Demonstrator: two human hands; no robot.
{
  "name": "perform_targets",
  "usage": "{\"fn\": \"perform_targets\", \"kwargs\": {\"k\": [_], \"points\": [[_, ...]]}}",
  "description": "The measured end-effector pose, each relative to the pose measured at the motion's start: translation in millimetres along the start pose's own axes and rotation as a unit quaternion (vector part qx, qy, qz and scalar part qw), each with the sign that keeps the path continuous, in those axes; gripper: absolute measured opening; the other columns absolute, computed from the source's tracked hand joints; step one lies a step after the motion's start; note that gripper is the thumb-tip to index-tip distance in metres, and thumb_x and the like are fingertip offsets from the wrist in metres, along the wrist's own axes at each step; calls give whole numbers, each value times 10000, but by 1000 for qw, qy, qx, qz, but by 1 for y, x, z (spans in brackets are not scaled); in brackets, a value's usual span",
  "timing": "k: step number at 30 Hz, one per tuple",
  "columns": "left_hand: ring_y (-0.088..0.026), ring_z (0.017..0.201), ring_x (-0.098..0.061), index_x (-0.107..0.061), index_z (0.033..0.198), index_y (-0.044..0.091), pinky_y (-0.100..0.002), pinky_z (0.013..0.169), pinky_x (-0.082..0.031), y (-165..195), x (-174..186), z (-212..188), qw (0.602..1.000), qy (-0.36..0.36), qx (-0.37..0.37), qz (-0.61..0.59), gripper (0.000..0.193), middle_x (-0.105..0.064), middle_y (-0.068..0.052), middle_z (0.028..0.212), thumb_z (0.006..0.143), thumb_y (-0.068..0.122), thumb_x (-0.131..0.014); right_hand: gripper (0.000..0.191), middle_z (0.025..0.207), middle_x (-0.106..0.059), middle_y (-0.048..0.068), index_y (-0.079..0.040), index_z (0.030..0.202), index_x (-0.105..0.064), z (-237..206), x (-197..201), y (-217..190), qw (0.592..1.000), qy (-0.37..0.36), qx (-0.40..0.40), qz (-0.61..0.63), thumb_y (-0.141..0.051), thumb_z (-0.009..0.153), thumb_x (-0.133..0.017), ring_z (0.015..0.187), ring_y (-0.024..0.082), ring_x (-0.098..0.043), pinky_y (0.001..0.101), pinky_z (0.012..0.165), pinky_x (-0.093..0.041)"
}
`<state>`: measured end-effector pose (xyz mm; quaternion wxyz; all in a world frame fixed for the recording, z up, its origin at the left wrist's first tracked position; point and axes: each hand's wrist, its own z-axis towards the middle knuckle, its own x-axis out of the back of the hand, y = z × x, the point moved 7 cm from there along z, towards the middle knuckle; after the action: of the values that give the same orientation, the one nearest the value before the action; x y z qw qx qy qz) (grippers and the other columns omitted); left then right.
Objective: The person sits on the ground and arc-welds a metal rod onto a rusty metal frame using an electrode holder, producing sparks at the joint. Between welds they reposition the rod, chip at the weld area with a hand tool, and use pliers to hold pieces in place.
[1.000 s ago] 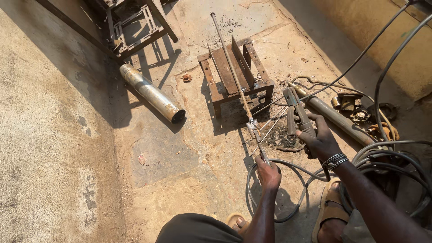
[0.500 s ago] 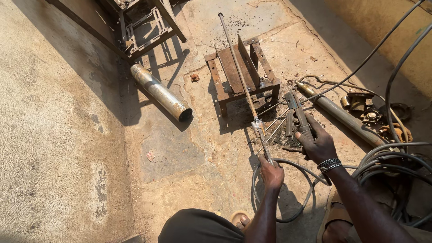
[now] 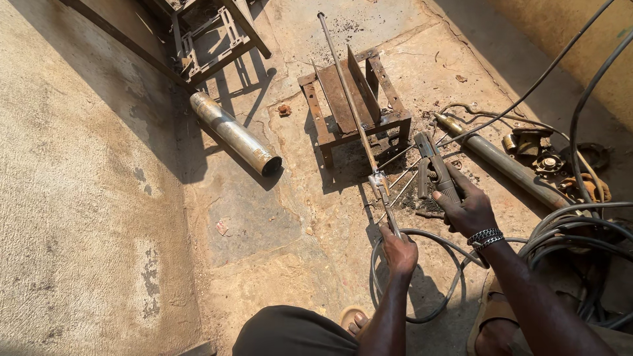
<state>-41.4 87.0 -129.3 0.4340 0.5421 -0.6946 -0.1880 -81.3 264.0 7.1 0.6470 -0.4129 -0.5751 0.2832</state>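
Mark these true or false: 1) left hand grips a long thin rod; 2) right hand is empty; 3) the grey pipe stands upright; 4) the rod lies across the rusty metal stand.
1) True: the left hand grips the near end of the long rod.
2) False: the right hand holds a welding electrode holder.
3) False: the grey pipe lies flat on the concrete floor.
4) True: it crosses the rusty metal stand.
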Motion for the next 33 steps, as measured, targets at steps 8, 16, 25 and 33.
{"fn": "perform_targets", "kwargs": {"k": [8,16,25,33], "points": [[-368,1134,-633,-282,1407,-4,-449,982,-560,2,-1,-3,1000,-5,3,4,600,-575,-284,1250,894,-75,-585,745,845,-745,118,-160,1545,-479,-1,0,7,1000,0,-6,14,-253,853,-739,493,167,-671,336,437,-555],[-391,1211,-610,-273,1424,-21,-453,1026,-535,2,-1,-2,1000,12,-9,-14,553,-536,-310,1340,964,-14,-581,740,822,-744,123,-154,1552,-481,-2,1,3,1000,-2,-6,6,-220,861,-736,481,161,-665,319,422,-546],[-366,1118,-661,-286,1406,-18,-448,964,-575,5,0,-5,1000,-3,6,-6,517,-593,-289,1226,967,-7,-558,736,797,-733,114,-159,1546,-482,-5,0,1,999,-5,-25,25,-203,856,-738,477,161,-656,331,409,-542],[-376,1128,-627,-309,1349,-18,-450,992,-553,3,0,-1,999,17,-31,9,656,-566,-291,1229,791,-168,-620,736,801,-741,105,-173,1555,-481,-6,2,-3,1000,8,7,19,-219,866,-736,485,154,-664,315,436,-550]]}}
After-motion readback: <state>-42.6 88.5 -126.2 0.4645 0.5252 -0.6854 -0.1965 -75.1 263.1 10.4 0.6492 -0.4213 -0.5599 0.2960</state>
